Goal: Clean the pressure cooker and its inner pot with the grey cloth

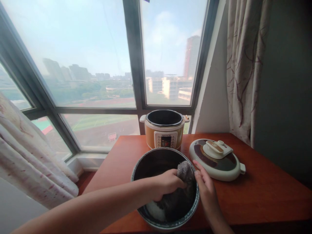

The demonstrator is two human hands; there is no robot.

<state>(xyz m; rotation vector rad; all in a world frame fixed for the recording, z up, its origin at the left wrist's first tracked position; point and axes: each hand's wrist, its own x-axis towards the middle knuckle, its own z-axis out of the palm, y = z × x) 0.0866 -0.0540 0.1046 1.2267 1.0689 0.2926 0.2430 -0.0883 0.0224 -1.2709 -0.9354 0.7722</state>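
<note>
1. Reddish-brown tabletop [265, 193], under the cookware.
2. Tan-and-white cooker body [150, 137], uncovered, at the inner pot's 12 o'clock.
3. Dark inner pot [149, 165], closest to the viewer, mouth facing up.
4. Pale-rimmed lid [218, 161], lying at the pot's 2 o'clock.
5. Right hand [206, 184], fingers extended, against the pot's rim near 3 o'clock.
6. Left hand [169, 183], inside the pot, pinching a cloth.
7. Gray cloth [186, 172], bunched inside, toward 2 o'clock.

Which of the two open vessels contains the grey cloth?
The nearer dark pot with the speckled rim; the cooker behind, with a control panel, shows none.
</note>
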